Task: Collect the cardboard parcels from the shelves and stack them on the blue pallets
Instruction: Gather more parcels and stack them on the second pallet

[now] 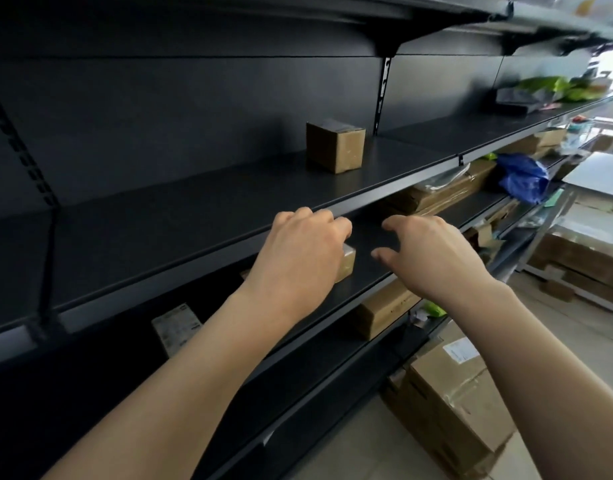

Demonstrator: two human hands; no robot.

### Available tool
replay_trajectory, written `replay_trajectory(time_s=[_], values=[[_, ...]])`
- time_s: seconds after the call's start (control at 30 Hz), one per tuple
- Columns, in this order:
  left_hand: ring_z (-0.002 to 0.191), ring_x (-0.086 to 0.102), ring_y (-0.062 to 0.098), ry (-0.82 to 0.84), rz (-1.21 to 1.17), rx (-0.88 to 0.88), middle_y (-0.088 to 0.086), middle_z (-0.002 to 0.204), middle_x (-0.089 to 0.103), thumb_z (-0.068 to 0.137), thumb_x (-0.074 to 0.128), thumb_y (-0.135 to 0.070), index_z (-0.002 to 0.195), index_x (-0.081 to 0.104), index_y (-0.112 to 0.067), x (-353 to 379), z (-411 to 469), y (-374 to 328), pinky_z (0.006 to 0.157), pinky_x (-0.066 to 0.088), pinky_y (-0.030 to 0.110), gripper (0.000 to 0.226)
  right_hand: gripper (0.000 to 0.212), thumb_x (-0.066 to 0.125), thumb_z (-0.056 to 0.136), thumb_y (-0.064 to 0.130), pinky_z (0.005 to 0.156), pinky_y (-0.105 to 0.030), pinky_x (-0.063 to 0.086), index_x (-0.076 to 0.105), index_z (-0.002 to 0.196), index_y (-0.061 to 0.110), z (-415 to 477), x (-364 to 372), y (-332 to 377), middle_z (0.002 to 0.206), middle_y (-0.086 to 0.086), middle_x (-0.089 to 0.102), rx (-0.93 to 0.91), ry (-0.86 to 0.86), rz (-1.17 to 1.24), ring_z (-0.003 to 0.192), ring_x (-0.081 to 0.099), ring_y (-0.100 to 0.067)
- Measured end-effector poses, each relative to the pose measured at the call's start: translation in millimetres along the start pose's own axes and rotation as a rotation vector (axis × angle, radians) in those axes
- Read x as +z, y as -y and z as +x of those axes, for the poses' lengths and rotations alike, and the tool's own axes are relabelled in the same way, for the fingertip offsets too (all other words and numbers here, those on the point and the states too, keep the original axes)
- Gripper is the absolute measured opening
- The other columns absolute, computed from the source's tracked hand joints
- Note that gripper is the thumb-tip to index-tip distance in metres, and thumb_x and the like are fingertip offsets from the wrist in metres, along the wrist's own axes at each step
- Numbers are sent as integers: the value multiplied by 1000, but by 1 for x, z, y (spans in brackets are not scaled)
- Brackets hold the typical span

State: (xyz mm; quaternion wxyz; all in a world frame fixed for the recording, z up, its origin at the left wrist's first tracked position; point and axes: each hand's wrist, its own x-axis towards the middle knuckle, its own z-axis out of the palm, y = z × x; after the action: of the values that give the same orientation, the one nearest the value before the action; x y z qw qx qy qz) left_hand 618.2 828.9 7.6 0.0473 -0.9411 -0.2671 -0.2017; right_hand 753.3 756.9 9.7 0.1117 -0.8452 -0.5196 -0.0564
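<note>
A small cardboard parcel (347,264) lies on the middle black shelf (378,237). My left hand (298,258) reaches in and covers most of it, fingers curled over its top; the thumb is hidden. To the right, my right hand (433,258) hovers over the same shelf, fingers spread and slightly bent, holding nothing. A second, cube-shaped cardboard parcel (334,147) stands alone on the shelf above (194,209). No blue pallet is in view.
More cardboard boxes sit on the shelf below (384,313) and further right (440,194). A large taped box (454,410) stands on the floor. A blue bag (523,178) hangs off a shelf edge. A labelled packet (177,327) lies lower left.
</note>
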Motion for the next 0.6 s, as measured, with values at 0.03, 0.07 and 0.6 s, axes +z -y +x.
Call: replay_trajectory(time_s=[0.03,0.07,0.6], values=[[109,50,15,0,9,-14,-4,115,57,91,54,-22,121,51,-24,5,12,-6,95,38,34,30,40,56,92,37,82,-32,47,53,126,16,10,-1,-10,115,-6,61,-19,-1,5,108,57,-24],[109,50,15,-2,13,-31,-4,115,57,92,54,-22,120,51,-24,10,23,-11,95,37,33,29,41,56,92,37,82,-32,47,53,127,16,20,-1,-20,116,-6,61,-37,2,13,108,58,-23],[107,49,14,-37,67,-239,-4,115,58,94,46,-28,119,52,-24,52,140,17,94,36,32,25,65,58,88,47,91,-40,45,37,138,11,198,28,-60,130,-15,50,-148,-95,162,120,46,-32]])
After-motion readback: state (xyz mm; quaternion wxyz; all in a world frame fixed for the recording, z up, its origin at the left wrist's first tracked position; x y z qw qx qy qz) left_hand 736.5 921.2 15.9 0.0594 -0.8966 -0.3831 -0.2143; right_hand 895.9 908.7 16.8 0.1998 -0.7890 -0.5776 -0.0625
